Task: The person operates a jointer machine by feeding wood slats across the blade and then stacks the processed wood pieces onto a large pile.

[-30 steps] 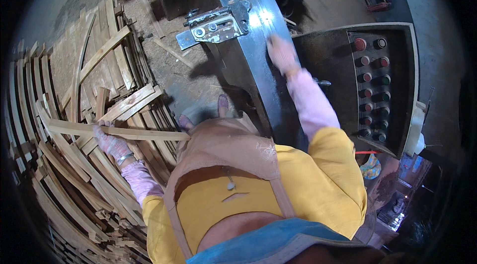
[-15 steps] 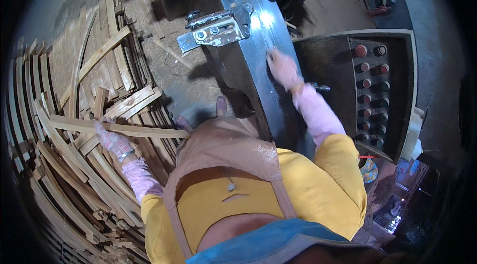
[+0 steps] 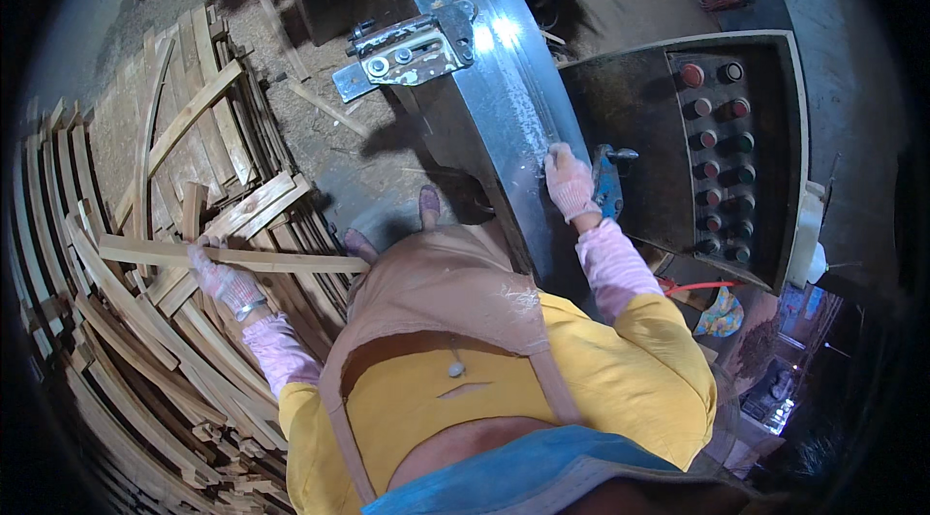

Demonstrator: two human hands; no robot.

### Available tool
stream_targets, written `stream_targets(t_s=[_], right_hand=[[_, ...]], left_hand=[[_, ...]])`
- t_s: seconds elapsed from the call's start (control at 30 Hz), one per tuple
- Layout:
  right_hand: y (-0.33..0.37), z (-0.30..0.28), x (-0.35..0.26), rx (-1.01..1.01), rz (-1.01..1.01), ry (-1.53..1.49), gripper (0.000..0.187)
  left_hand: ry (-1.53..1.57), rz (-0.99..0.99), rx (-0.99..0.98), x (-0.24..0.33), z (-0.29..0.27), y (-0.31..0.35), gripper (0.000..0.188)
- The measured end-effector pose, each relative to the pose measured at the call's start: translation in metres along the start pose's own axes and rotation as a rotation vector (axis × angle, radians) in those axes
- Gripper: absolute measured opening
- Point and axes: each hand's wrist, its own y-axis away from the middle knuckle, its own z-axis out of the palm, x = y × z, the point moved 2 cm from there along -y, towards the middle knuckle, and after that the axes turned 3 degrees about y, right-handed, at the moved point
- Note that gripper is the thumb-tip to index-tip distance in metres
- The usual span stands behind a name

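A worker's gloved left hand [image 3: 225,284] grips a wooden strip [image 3: 300,261] above stacked boards [image 3: 199,152], the strip's near end reaching a brown apron [image 3: 436,258]. The gloved right hand [image 3: 571,182] is curled at a shiny metal table [image 3: 484,113]; whether it holds anything cannot be told. Pale dust streaks the tabletop, bright with reflected light near a worn metal bracket [image 3: 412,55] bolted at its edge. Right of the table stands a dark control panel [image 3: 683,210] with rows of buttons; left, wood shavings and scraps litter the workshop floor [image 3: 334,166].
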Motion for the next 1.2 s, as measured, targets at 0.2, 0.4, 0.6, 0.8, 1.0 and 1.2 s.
stream_targets(t_s=[0.2, 0.4, 0.6, 0.8, 1.0, 1.2], right_hand=[[-0.099, -0.017, -0.093, 0.023, -0.233, 0.048, 0.026], [-0.077, -0.033, -0.048, 0.175, -0.336, -0.431, 0.027], [-0.05, -0.06, -0.028, 0.262, -0.558, 0.119, 0.025], [-0.081, -0.045, -0.047, 0.129, -0.684, 0.331, 0.032], [-0.043, -0.133, -0.032, 0.549, -0.626, -0.021, 0.028], [0.103, -0.339, 0.098, 1.473, -0.216, 0.374, 0.035]], left_hand=[[-0.136, 0.103, 0.042, 0.015, 0.009, 0.029, 0.045], [0.045, 0.014, 0.014, 0.009, 0.009, 0.035, 0.04], [-0.067, -0.015, -0.07, -0.001, 0.028, 0.046, 0.033], [-0.079, 0.028, -0.193, -0.002, 0.055, 0.045, 0.048], [-0.124, -0.063, -0.359, -0.008, 0.064, 0.038, 0.064], [0.022, -0.059, -0.41, -0.004, 0.117, 0.057, 0.066]])
